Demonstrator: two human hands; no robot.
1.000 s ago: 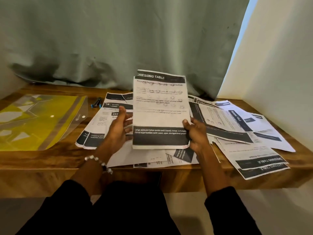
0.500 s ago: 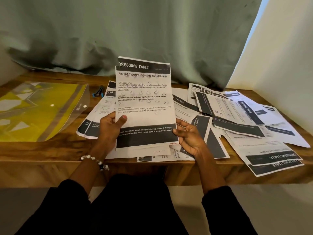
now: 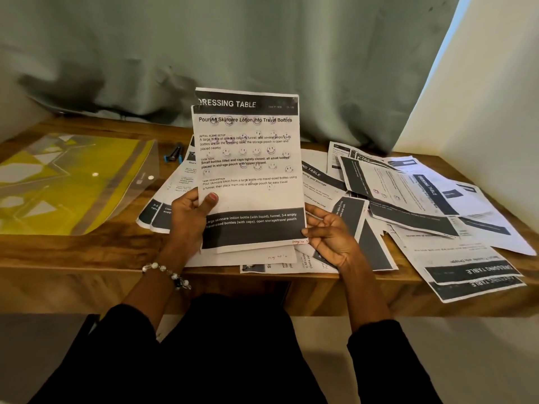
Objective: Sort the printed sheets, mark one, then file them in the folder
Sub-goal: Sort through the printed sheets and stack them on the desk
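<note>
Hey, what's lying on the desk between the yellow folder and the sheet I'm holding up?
In the head view, a blue-and-black pen lies between the yellow folder and the held sheet, with a small stack of sheets nearer you.

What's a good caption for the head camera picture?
Both hands hold up a Dressing Table sheet above scattered papers.

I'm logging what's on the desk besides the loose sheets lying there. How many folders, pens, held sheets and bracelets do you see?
Folder: 1
Pen: 1
Held sheet: 1, left hand grips it, right hand pinches its corner
Bracelet: 1
Total: 4
</note>
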